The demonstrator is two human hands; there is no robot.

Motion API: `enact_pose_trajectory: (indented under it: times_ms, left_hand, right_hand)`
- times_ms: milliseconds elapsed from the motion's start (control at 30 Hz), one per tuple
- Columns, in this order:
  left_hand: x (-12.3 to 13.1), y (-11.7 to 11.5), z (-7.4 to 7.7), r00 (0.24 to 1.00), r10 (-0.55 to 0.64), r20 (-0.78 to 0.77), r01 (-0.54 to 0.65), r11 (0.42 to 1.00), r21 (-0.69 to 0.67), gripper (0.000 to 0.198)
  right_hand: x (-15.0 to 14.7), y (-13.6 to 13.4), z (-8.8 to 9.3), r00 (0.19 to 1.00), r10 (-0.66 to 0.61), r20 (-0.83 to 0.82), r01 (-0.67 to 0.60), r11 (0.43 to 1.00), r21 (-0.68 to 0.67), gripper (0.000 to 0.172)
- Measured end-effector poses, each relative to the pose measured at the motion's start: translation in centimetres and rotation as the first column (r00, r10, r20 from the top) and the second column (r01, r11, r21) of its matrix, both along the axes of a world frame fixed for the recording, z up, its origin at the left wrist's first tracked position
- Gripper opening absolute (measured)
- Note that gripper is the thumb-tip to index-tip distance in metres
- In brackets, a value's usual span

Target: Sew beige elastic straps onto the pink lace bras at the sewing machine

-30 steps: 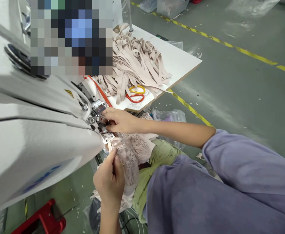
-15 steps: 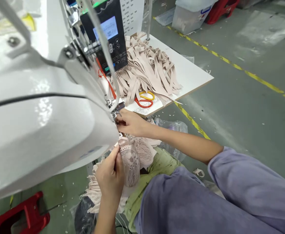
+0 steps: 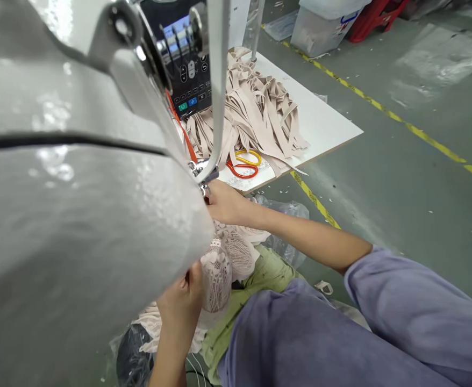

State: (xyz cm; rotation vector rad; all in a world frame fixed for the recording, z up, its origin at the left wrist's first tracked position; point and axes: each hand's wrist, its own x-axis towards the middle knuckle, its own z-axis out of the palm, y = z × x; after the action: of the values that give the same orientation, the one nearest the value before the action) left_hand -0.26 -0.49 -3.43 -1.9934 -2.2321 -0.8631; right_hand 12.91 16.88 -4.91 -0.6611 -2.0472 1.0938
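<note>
A pale pink lace bra hangs at the front of a white sewing machine, its cups over my lap. My left hand is closed at the edge of the nearer cup, thumb against the lace; the machine head hides its fingertips. Just below the machine's metal parts, my right hand has its fingers bent inward. Those fingertips are behind the machine head, so what they pinch cannot be made out. The needle area is hidden too.
Beige fabric strips lie heaped on the white table, with red-and-yellow-handled scissors at its near edge. A control panel stands behind the machine. Green cloth covers part of my lap. A plastic bin stands on the floor.
My view has moved closer to the machine, whose head now covers more of the picture and hides my left fingertips and more of my right fingers. Both hands stay at nearly the same place.
</note>
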Motion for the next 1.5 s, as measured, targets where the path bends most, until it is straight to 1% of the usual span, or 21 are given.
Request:
enact_pose_trajectory:
  times_ms: [200, 467, 600, 733, 933, 1100, 1333, 1500]
  left_hand:
    - [-0.7, -0.4, -0.7, 0.999, -0.032, -0.007, 0.031, 0.999, -0.026, 0.030]
    - [-0.5, -0.2, 0.0, 1.000, -0.013, 0.012, 0.014, 0.999, -0.036, 0.030]
    - [-0.5, -0.4, 0.1, 0.999, 0.034, -0.023, -0.034, 0.999, -0.026, 0.027]
    - [-0.4, -0.5, 0.2, 0.998, 0.055, -0.020, -0.055, 0.998, -0.009, 0.024]
    - [-0.3, -0.5, 0.1, 0.993, 0.116, -0.039, -0.115, 0.993, 0.023, 0.023]
    - [0.1, -0.2, -0.1, 0.992, 0.118, -0.047, -0.116, 0.992, 0.042, 0.022]
    - [0.5, 0.3, -0.3, 0.996, 0.081, -0.043, -0.079, 0.995, 0.063, 0.021]
    - [0.8, 0.7, -0.2, 0.996, 0.065, -0.063, -0.060, 0.995, 0.083, 0.021]
  right_hand:
    - [0.2, 0.1, -0.1, 1.000, 0.017, -0.007, -0.017, 1.000, -0.011, 0.005]
    - [0.1, 0.1, 0.0, 1.000, 0.025, -0.002, -0.025, 1.000, 0.000, 0.012]
    - [-0.1, 0.1, -0.1, 1.000, 0.010, 0.019, -0.011, 1.000, 0.006, 0.007]
    - [-0.1, 0.2, -0.3, 1.000, -0.014, 0.013, 0.014, 0.999, 0.032, 0.009]
    - [0.0, 0.1, -0.4, 1.000, -0.010, -0.016, 0.010, 1.000, 0.008, 0.004]
    - [0.0, 0.1, -0.5, 0.999, -0.019, -0.033, 0.020, 0.999, 0.031, 0.003]
    - [0.3, 0.6, -1.1, 0.997, -0.006, -0.080, 0.012, 0.997, 0.081, 0.006]
    - [0.6, 0.8, -1.1, 0.996, 0.005, -0.091, 0.003, 0.997, 0.084, 0.006]
